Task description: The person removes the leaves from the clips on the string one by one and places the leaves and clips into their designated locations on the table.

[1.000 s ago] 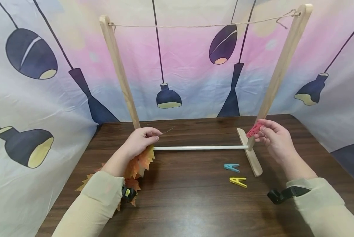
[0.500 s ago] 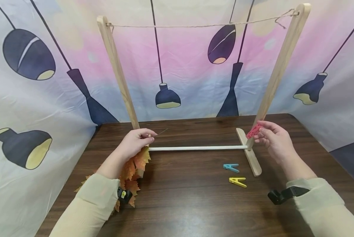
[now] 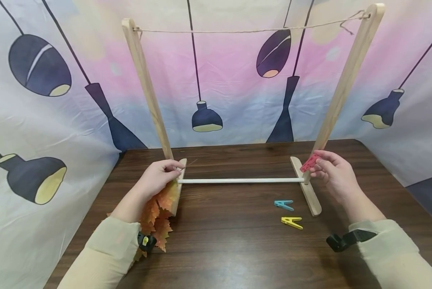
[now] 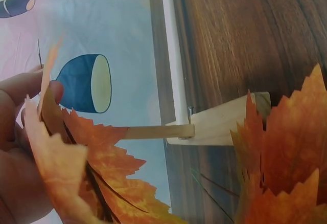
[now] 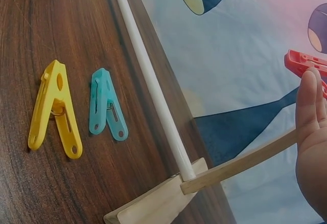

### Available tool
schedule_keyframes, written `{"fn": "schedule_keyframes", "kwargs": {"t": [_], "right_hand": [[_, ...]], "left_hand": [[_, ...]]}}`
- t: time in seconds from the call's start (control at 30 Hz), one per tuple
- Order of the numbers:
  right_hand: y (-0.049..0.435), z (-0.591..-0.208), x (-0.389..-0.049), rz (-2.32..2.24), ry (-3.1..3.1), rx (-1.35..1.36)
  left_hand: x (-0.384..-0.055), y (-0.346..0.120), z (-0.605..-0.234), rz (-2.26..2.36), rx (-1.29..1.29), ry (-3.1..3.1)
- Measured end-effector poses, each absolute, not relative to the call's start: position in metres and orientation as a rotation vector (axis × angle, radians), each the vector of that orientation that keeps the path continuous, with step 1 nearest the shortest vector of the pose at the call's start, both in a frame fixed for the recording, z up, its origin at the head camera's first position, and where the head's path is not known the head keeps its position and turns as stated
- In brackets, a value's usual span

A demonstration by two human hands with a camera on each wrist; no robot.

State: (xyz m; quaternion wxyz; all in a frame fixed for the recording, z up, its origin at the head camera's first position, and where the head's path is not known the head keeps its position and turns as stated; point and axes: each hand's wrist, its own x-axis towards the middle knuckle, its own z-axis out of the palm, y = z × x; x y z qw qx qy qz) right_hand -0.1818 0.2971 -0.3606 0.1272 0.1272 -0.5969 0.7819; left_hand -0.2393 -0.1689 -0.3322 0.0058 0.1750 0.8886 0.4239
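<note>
My left hand (image 3: 156,178) pinches one end of an artificial autumn-leaf garland (image 3: 162,226), in front of the left post's base. A thin stem sticks out past the fingertips, and orange leaves hang below the hand, partly hidden by the forearm. In the left wrist view more orange leaves (image 4: 291,137) fill the lower right. Beside the right post, my right hand (image 3: 335,174) holds a red clothespin (image 3: 310,162) between thumb and fingers. A blue clothespin (image 3: 282,203) and a yellow clothespin (image 3: 290,220) lie on the table, to the left of that hand and nearer to me.
A wooden stand has a left post (image 3: 149,96) and a right post (image 3: 340,92), with a twine line (image 3: 237,31) strung between their tops. Low down, a white rod (image 3: 237,181) joins them. The dark wood table (image 3: 219,249) meets a lamp-printed backdrop (image 3: 230,80) behind.
My left hand has drawn left and slightly down with the garland, uncovering more of the left base. My right hand, with the red clothespin, has dipped slightly.
</note>
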Motion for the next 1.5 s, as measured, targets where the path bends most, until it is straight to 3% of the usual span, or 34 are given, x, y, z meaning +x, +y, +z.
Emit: {"fn": "schedule_keyframes", "kwargs": {"t": [1.5], "right_hand": [[0.300, -0.374, -0.183, 2.276, -1.789, 0.260]], "left_hand": [[-0.232, -0.210, -0.354, 1.389, 0.421, 2.803]]}}
